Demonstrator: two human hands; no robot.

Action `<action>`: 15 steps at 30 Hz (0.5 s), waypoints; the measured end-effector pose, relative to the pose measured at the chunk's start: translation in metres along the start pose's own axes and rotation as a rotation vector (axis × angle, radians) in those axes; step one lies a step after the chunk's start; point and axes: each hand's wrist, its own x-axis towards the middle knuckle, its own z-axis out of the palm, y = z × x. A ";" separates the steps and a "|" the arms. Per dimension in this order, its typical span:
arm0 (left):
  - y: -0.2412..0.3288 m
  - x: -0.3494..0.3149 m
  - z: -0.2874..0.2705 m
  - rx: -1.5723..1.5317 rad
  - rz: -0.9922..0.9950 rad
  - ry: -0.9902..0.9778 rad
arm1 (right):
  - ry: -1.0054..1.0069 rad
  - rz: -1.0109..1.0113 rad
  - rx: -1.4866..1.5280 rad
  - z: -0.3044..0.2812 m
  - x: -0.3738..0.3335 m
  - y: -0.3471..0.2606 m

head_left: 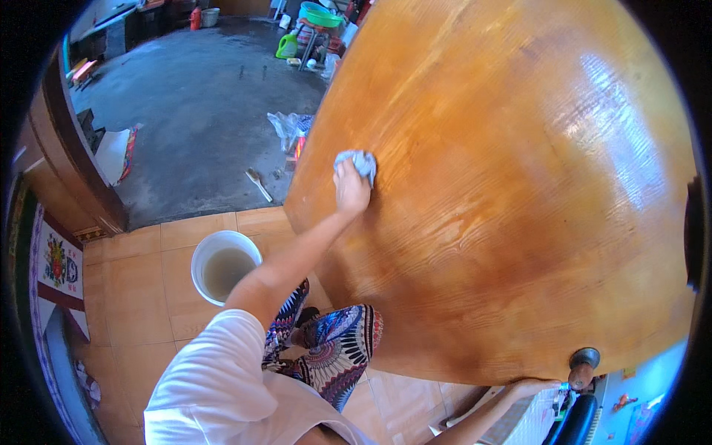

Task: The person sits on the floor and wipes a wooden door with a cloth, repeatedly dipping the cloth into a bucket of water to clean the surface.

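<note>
A large varnished wooden door (475,200) with a brown grain fills the right half. My left arm reaches across to it, and my left hand (353,187) is closed around a crumpled light grey-blue cloth (362,162), pressed against the door near its left edge. Low on the right, my right hand (532,386) grips the door's edge beside a round door knob (584,360); some of its fingers are hidden. Below my left forearm stands a white bucket (199,265) holding cloudy water.
Tan tiles (133,311) meet a dark concrete floor (208,111) at the doorway. A brush (258,184) and plastic bags (285,132) lie there. Farther back are a green jug (287,46), basins (321,18) and a red bottle (196,18). A brown door frame (67,141) rises at left.
</note>
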 end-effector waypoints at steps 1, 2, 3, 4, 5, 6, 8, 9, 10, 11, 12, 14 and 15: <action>0.025 0.011 -0.011 -0.127 0.152 0.032 | -0.005 0.014 0.000 0.000 -0.005 -0.004; 0.068 0.033 -0.023 -0.262 0.302 0.063 | -0.006 0.021 -0.001 0.004 -0.017 -0.016; 0.106 0.056 -0.031 -0.366 0.409 0.029 | -0.020 0.031 0.011 0.012 -0.024 -0.024; 0.153 0.074 -0.038 -0.461 0.534 0.072 | 0.030 0.013 0.024 0.011 -0.022 -0.025; 0.198 0.089 -0.048 -0.465 0.641 0.146 | 0.045 -0.030 0.007 0.006 -0.017 -0.021; 0.236 0.110 -0.057 -0.505 0.769 0.200 | 0.058 -0.074 -0.011 -0.002 -0.011 -0.015; 0.287 0.134 -0.077 -0.422 0.905 0.278 | 0.002 -0.058 -0.014 -0.011 -0.013 -0.016; 0.289 0.146 -0.071 -0.462 0.950 0.262 | -0.009 -0.049 -0.011 -0.010 -0.015 -0.020; 0.290 0.157 -0.067 -0.501 0.997 0.240 | -0.016 -0.036 -0.009 -0.008 -0.020 -0.024; 0.288 0.162 -0.061 -0.542 1.044 0.217 | -0.022 -0.022 -0.008 -0.006 -0.025 -0.028; 0.271 0.158 -0.056 -0.589 1.044 0.210 | 0.021 -0.009 -0.053 -0.002 -0.029 -0.032; 0.220 0.141 -0.046 -0.508 0.910 0.157 | 0.064 -0.010 -0.043 0.012 -0.041 -0.044; 0.189 0.129 -0.038 -0.473 0.840 0.133 | 0.086 -0.018 -0.037 0.013 -0.043 -0.049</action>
